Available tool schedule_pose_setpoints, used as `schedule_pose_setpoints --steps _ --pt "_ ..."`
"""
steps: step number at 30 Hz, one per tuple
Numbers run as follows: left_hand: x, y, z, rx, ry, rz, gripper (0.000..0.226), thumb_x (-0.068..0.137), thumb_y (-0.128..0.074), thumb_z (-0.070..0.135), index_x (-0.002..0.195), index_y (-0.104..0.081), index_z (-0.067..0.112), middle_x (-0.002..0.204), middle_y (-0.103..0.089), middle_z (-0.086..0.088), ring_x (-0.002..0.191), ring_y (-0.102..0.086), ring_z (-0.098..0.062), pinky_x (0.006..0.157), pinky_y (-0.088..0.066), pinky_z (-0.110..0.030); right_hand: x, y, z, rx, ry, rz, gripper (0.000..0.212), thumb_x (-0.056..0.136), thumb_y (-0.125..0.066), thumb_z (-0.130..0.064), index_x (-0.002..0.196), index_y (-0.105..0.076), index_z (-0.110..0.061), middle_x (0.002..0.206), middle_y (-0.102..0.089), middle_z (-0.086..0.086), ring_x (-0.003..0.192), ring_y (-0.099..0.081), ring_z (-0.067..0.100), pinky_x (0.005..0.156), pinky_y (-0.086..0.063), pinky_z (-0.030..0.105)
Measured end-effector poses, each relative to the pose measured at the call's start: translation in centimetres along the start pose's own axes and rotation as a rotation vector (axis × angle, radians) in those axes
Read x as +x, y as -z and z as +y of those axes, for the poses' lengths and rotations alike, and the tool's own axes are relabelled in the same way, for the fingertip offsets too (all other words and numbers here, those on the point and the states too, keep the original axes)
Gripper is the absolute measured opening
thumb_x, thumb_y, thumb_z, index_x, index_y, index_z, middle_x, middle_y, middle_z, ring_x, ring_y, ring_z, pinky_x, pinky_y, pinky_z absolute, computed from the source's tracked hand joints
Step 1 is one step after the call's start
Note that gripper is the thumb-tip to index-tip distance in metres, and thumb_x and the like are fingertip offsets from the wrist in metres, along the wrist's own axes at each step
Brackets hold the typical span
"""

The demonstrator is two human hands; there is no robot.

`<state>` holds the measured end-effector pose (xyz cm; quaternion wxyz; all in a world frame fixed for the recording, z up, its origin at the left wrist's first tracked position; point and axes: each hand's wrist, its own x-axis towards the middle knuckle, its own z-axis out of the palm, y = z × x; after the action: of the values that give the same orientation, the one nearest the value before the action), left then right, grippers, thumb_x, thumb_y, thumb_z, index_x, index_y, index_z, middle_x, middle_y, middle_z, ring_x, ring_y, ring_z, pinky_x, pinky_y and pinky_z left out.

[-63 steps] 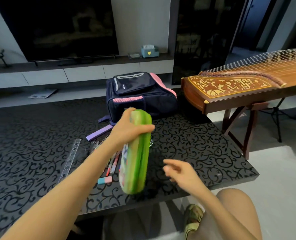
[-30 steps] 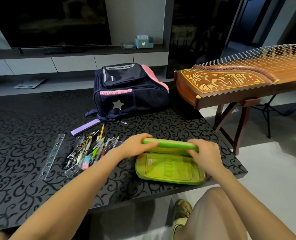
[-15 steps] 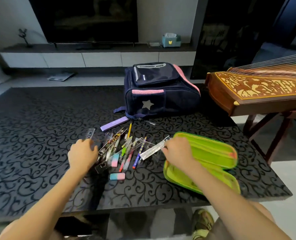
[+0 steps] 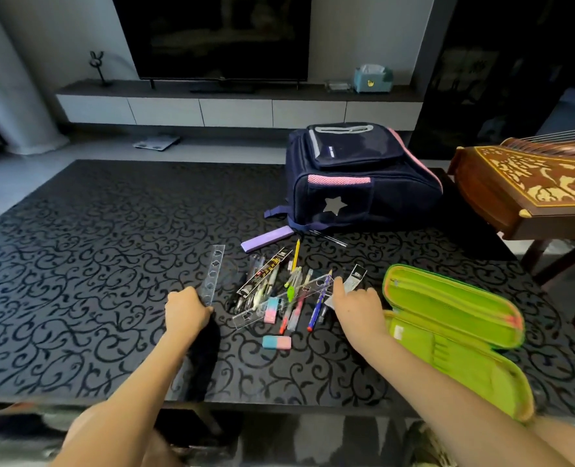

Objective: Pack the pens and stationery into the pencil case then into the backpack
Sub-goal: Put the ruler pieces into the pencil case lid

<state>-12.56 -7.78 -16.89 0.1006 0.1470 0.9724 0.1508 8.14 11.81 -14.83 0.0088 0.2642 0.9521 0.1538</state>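
Here the left hand (image 4: 186, 310) curls its fingers on the near end of the clear ruler (image 4: 214, 274), centre frame. The right hand (image 4: 356, 306), forefinger out, touches the pen pile (image 4: 292, 294) beside the open pencil case (image 4: 447, 298); its grip is unclear.

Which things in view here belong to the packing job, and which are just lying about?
Job:
green pencil case, lying open
pile of pens
clear ruler, held at its near end by the left hand
pink-and-blue eraser
purple bar
navy backpack

Lying about:
wooden zither
television
tissue box
scale on the floor
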Motion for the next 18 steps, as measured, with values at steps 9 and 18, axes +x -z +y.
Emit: schedule_pose_setpoints --steps 9,18 --pt "-1.0 0.6 0.6 0.53 -0.255 -0.008 0.008 0.087 -0.052 0.0 0.081 -0.056 0.004 0.086 -0.055 -0.01 0.085 -0.058 -0.028 0.064 -0.045 -0.031 -2.2 4.2 2.3 0.213 -0.002 0.101 0.018 0.061 -0.071 0.002 0.075 -0.065 -0.007 0.068 -0.065 0.012 0.068 -0.063 0.031 0.051 -0.041 0.033" --pt "-3.4 3.3 1.1 0.315 -0.396 0.284 0.011 0.081 -0.055 -0.003 0.07 -0.056 -0.002 0.07 -0.056 -0.018 0.063 -0.053 -0.034 0.051 -0.035 -0.035 -9.4 4.9 10.3 0.679 -0.311 0.122 0.01 0.085 -0.064 -0.01 0.091 -0.072 -0.013 0.084 -0.073 0.002 0.084 -0.066 0.019 0.071 -0.041 0.016"
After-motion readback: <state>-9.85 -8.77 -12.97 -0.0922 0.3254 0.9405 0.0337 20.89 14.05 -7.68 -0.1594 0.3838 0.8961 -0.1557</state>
